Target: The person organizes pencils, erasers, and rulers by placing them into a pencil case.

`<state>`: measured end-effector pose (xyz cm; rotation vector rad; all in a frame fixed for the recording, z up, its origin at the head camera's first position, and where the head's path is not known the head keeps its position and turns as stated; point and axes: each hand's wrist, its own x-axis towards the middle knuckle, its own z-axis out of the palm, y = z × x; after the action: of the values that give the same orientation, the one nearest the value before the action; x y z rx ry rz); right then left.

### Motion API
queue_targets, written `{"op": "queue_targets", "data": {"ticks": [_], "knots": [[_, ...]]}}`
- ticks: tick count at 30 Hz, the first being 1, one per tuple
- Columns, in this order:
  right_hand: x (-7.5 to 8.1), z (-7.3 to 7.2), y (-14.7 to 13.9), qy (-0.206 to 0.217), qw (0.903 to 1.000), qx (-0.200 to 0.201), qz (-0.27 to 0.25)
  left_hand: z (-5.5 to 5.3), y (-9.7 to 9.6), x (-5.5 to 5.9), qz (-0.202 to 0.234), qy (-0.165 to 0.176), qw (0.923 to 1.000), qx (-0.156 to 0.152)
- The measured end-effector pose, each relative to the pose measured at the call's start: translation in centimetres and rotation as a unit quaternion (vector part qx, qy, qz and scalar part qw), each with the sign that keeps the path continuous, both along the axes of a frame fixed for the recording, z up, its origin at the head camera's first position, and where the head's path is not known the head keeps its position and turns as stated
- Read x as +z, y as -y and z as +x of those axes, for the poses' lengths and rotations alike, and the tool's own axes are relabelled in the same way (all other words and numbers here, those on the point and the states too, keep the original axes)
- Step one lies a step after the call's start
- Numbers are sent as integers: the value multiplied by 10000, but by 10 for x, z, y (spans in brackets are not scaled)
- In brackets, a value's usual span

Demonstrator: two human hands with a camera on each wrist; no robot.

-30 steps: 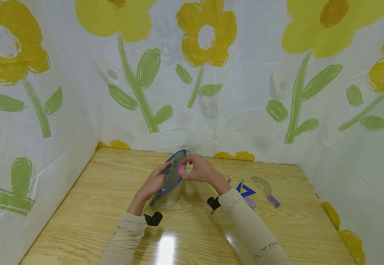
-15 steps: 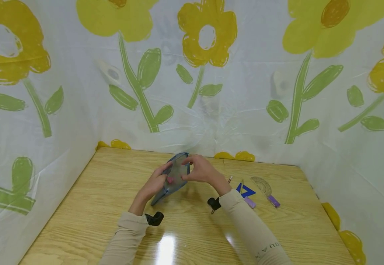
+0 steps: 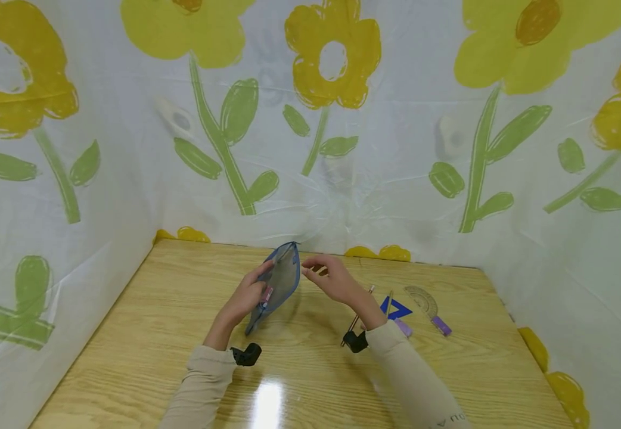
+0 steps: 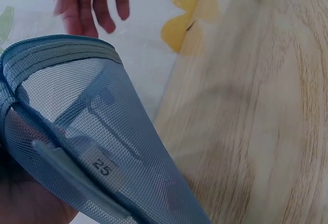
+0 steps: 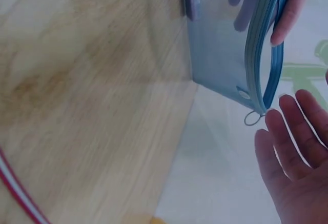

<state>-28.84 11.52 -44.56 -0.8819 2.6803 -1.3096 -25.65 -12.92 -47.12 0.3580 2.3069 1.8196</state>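
My left hand (image 3: 246, 296) grips a blue mesh zip pouch (image 3: 285, 279) by its side, holding it tilted above the wooden table with its zipped mouth open. A small pink block (image 3: 267, 295) shows in the pouch; through the mesh in the right wrist view the block (image 5: 192, 1) lies near the bottom. A label reading 25 (image 4: 102, 166) is on the pouch in the left wrist view. Just right of the pouch mouth, my right hand (image 3: 334, 280) holds nothing, its fingers loosely extended and apart from the pouch (image 5: 220, 49).
Right of my right hand lie a pencil (image 3: 354, 323), a blue set square (image 3: 400, 311) with a thin yellowish stick (image 3: 390, 304) across it, a clear protractor (image 3: 422, 300) and two purple pieces (image 3: 441, 325). A flowered white curtain (image 3: 342, 196) borders the table (image 3: 171, 333).
My right hand has let go of the pink block, which dropped into the pouch, and has drawn back right and out of its mouth. My left hand still holds the pouch.
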Motion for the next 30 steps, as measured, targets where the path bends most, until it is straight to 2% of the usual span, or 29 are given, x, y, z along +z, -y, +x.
{"op": "queue_targets", "data": {"ticks": [9,13,18,23,27,30], "knots": [[-12,15,-17,277,9987,-179,-397,2,0,0,8,-56,10000,-53],[-21,24,-25,631,9957,-241,-636,2,0,0,61,-91,9999,-78],[-34,37,-35,1071,9907,-425,-723,3,-1,-1,39,-130,9999,43],[-39,49,-44,1399,9828,-810,-887,3,-1,0,26,-146,9999,0],[-42,58,-51,1628,9708,-1289,-1197,4,0,2,42,-165,9999,1],[-45,64,-55,1632,9614,-1706,-1417,4,0,2,49,-175,9998,17]]}}
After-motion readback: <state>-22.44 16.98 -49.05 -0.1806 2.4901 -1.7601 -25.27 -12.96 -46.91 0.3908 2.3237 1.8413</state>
